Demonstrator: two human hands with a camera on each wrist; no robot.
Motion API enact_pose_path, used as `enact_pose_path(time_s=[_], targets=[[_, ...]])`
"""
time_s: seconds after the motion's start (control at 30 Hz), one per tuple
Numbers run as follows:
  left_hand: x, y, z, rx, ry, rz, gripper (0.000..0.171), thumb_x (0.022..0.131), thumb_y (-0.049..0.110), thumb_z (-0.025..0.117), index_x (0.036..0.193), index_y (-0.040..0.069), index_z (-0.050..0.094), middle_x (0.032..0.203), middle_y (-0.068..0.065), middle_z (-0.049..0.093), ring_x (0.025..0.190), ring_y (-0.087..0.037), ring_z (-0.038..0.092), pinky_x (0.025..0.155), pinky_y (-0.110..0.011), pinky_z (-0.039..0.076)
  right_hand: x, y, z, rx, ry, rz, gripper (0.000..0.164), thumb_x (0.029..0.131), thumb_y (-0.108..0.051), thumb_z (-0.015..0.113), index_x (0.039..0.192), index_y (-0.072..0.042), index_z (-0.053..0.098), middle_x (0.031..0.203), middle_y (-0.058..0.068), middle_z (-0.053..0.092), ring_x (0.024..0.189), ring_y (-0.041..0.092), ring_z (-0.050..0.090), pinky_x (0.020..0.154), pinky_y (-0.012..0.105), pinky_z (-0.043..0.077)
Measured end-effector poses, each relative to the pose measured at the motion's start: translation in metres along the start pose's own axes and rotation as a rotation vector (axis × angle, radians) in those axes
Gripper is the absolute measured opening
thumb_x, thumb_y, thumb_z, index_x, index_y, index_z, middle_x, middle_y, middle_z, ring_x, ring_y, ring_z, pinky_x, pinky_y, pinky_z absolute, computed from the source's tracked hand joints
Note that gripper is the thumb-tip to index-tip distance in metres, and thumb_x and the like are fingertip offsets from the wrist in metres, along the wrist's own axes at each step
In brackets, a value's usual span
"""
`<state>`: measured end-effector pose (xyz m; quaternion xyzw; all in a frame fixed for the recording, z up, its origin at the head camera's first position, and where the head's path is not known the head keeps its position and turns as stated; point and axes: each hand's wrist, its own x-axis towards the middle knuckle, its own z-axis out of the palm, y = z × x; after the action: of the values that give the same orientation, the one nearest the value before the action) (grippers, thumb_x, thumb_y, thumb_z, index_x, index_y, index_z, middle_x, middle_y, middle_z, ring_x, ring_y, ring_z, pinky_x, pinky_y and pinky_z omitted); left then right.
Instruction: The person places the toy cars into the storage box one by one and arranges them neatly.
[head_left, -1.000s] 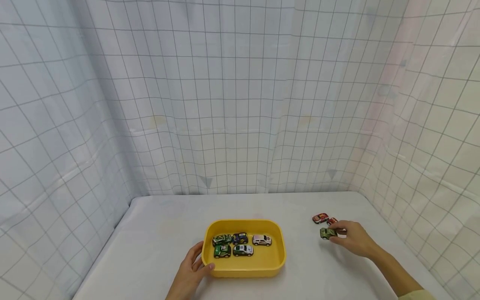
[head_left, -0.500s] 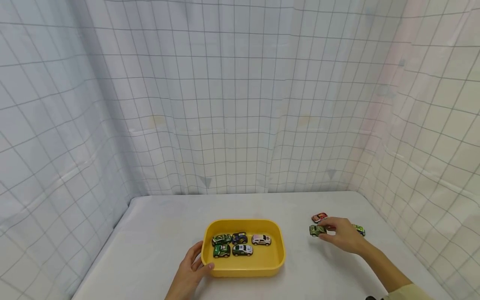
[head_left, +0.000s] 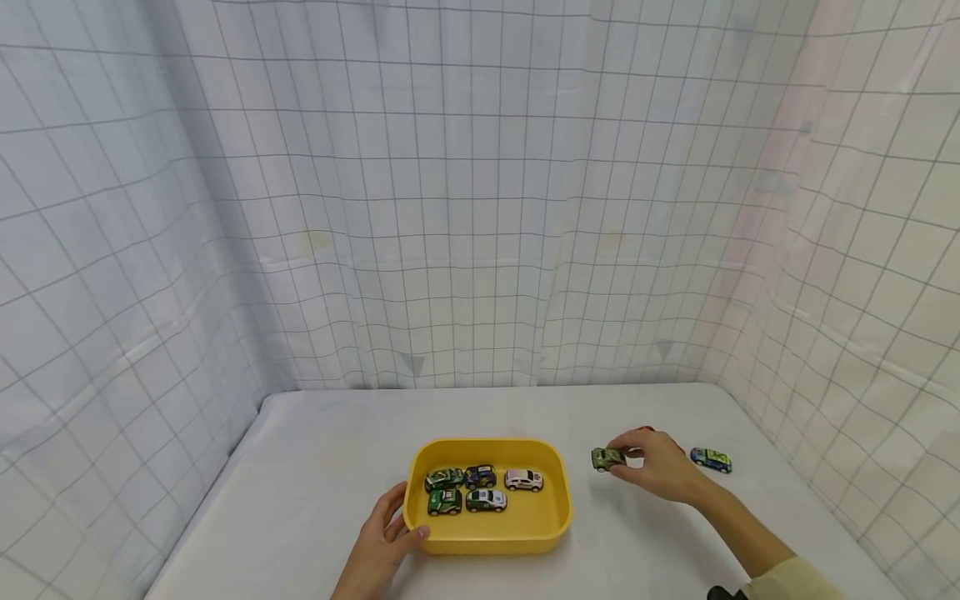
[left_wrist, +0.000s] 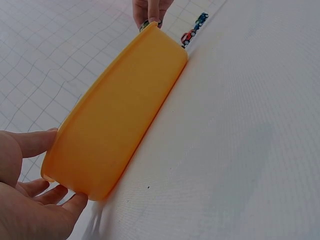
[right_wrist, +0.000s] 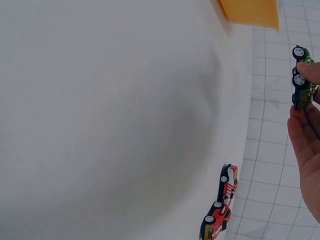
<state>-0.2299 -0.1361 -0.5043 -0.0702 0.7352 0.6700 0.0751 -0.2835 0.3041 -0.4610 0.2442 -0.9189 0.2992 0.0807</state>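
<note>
Nearest, a left hand [head_left: 382, 537] grips the left end of a yellow tray [head_left: 491, 547], thumb over the rim and fingers against the outer wall. A pull up or sideways there could tilt the tray, and the wheeled cars inside might roll together. Five sit upright in it: a green car [head_left: 445, 502] and a white-green car [head_left: 486, 500] in front; a camo car [head_left: 444, 479], a blue car [head_left: 480, 477] and a pink-white car [head_left: 523, 480] behind.

To the tray's right, apart from it, a right hand [head_left: 654, 468] pinches an olive car [head_left: 608, 459] above the table [head_left: 330, 467], thumb and fingers closed on its body. The pinch takes in only part of the small car, so it could twist or drop if the fingers loosen. The tray's right wall stands between this car and the others; carried too low, it could clip the rim.

Beyond the hand lie a yellow-blue car [head_left: 711, 459] and two red cars [right_wrist: 229, 182], mostly hidden in the head view; a backward swing could knock them. Farthest hangs a grid-patterned curtain [head_left: 480, 208].
</note>
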Motion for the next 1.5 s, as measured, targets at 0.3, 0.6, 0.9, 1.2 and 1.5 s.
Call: enact_pose_path(time_s=[0.3, 0.6, 0.9, 1.2, 1.5], targets=[[0.001, 0.000, 0.000, 0.005, 0.002, -0.001, 0.091, 0.090, 0.005, 0.080, 0.161, -0.001, 0.024, 0.164, -0.032, 0.021, 0.145, -0.051, 0.031, 0.109, -0.055, 0.044, 0.011, -0.008, 0.013, 0.045, -0.034, -0.022, 0.024, 0.089, -0.019, 0.084, 0.110, -0.010, 0.077, 0.106, -0.005, 0.074, 0.098, 0.019, 0.070, 0.087, 0.038, 0.062], [0.000, 0.000, -0.002, -0.002, -0.005, 0.008, 0.091, 0.090, 0.005, 0.080, 0.161, -0.001, 0.024, 0.164, -0.031, 0.021, 0.146, -0.051, 0.030, 0.110, -0.055, 0.043, 0.022, -0.026, 0.026, 0.027, -0.041, -0.027, 0.024, 0.090, -0.021, 0.082, 0.112, -0.011, 0.077, 0.107, -0.007, 0.073, 0.099, 0.017, 0.070, 0.088, 0.036, 0.061], [-0.001, 0.001, -0.001, 0.003, -0.003, 0.010, 0.091, 0.090, 0.006, 0.080, 0.160, -0.002, 0.024, 0.164, -0.032, 0.021, 0.145, -0.051, 0.031, 0.109, -0.055, 0.043, 0.043, -0.052, 0.042, 0.046, -0.113, -0.090, 0.023, 0.091, -0.018, 0.080, 0.112, -0.009, 0.076, 0.108, -0.005, 0.073, 0.099, 0.013, 0.069, 0.089, 0.032, 0.060], [-0.002, 0.001, 0.000, -0.016, -0.027, 0.034, 0.089, 0.091, 0.005, 0.078, 0.161, -0.002, 0.024, 0.164, -0.032, 0.021, 0.145, -0.052, 0.030, 0.109, -0.056, 0.044, 0.058, -0.068, 0.062, 0.048, -0.170, -0.158, 0.023, 0.091, -0.021, 0.080, 0.110, -0.008, 0.077, 0.103, -0.006, 0.074, 0.094, 0.006, 0.068, 0.085, 0.027, 0.060], [-0.002, -0.001, -0.002, -0.019, -0.022, 0.036, 0.088, 0.091, 0.005, 0.079, 0.160, -0.001, 0.025, 0.164, -0.032, 0.022, 0.145, -0.051, 0.031, 0.109, -0.055, 0.044, 0.065, -0.073, 0.081, -0.142, -0.253, -0.209, 0.027, 0.090, -0.026, 0.080, 0.110, -0.009, 0.079, 0.103, -0.008, 0.075, 0.094, 0.004, 0.066, 0.090, 0.036, 0.058]])
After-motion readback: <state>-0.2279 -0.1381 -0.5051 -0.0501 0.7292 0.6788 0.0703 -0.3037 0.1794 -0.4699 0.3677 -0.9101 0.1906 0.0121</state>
